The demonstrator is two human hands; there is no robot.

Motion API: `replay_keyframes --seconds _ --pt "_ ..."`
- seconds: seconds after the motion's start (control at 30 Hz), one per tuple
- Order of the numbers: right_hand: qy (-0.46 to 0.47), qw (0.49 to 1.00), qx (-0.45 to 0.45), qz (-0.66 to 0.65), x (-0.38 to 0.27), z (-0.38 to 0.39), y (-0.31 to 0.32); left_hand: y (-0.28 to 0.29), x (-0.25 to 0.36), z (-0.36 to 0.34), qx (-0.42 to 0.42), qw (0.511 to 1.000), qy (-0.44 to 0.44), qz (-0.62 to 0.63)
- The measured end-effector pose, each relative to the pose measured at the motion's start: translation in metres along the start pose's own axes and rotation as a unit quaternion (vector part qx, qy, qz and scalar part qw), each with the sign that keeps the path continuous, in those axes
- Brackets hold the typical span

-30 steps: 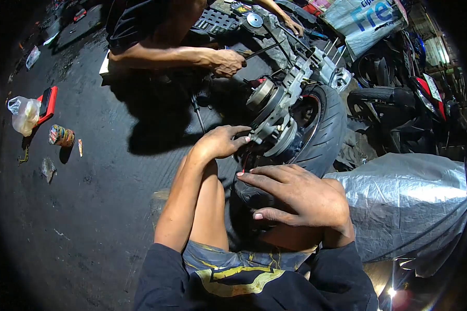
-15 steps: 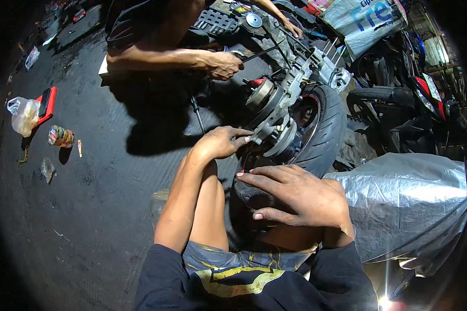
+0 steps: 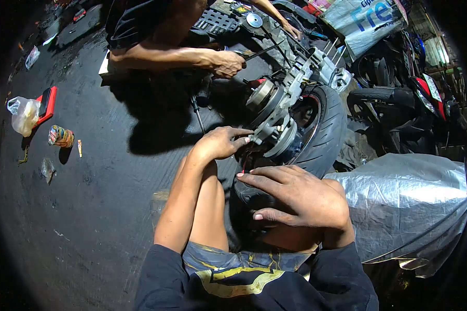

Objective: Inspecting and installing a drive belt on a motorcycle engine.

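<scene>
My left hand (image 3: pixel 222 141) rests at the lower end of the grey metal engine casing (image 3: pixel 290 88), its fingers apart and their tips touching it. My right hand (image 3: pixel 293 194) lies open, fingers stretched over the rear tyre (image 3: pixel 329 132) below the casing. A drum-shaped metal part (image 3: pixel 259 96) is fixed beside the casing, above my left hand. A co-worker's hand (image 3: pixel 228 63) grips a long dark bar (image 3: pixel 264 49) reaching over the assembly; their other hand (image 3: pixel 293 30) is farther back. A screwdriver (image 3: pixel 197 114) stands or lies just beyond my left hand; which, I cannot tell.
At left on the dark floor (image 3: pixel 88 207) are a plastic bag (image 3: pixel 23 116), a red case (image 3: pixel 45 106), a colourful can (image 3: pixel 61 136) and small items. A silver cover (image 3: pixel 404 207) fills the right. Motorcycle parts (image 3: pixel 379 98) and a white sack (image 3: pixel 363 23) crowd the back right.
The co-worker's hand on the bar dipped slightly half a second ago and is now back up. A bright glare at the lower right has gone. My hands have stayed put.
</scene>
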State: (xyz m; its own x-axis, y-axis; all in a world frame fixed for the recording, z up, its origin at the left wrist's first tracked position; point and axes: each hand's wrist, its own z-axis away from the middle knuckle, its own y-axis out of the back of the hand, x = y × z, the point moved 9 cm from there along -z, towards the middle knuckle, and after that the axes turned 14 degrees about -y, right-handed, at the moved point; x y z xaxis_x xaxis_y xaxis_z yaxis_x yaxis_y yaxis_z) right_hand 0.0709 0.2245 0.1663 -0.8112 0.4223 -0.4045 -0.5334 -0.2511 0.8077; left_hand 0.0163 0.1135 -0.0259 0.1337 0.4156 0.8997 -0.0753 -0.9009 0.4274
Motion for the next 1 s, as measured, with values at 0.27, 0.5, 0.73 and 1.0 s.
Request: replay_keyframes --seconds 0.27,0.5,0.73,1.0 --pt "0.003 1.0 -0.002 -0.01 0.001 0.001 0.001 -0.001 0.001 0.0 0.015 1.0 -0.004 0.023" --pt "-0.015 1.0 -0.015 0.003 0.005 -0.001 -0.003 0.003 0.0 0.003 0.03 0.999 -0.02 -0.002" --pt "-0.003 1.0 -0.019 0.001 0.008 0.001 -0.007 -0.003 -0.01 0.002 0.029 0.998 0.024 0.056" --pt "0.001 1.0 -0.011 0.001 0.012 0.002 -0.009 0.001 -0.003 0.002 0.026 0.999 0.021 0.016"
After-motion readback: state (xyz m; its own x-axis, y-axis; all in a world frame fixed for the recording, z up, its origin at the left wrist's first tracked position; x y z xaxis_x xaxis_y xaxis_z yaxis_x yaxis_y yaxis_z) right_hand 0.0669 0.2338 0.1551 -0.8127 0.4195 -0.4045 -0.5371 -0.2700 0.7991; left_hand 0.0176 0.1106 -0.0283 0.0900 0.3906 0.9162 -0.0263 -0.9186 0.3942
